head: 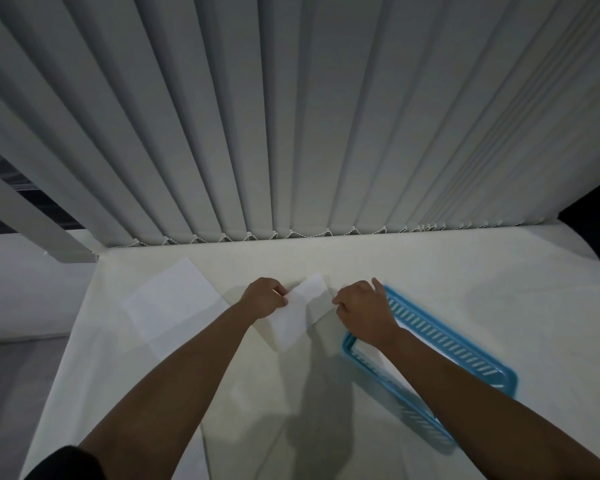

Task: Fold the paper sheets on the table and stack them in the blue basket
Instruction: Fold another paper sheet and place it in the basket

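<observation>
A white paper sheet [297, 315] lies partly folded in the middle of the white table [447, 271]. My left hand [264, 297] pinches its left edge, and a folded flap rises beside the fingers. My right hand [361, 306] pinches the sheet's right edge, fingers curled. The blue basket [465, 351] lies to the right, partly under my right wrist and forearm; white paper shows inside it. A flat stack of paper sheets [172, 303] rests at the left of the table.
Vertical blinds [291, 116] hang along the far edge of the table. The table's left edge runs close to the paper stack, with floor beyond it. A dark gap shows at the far right corner.
</observation>
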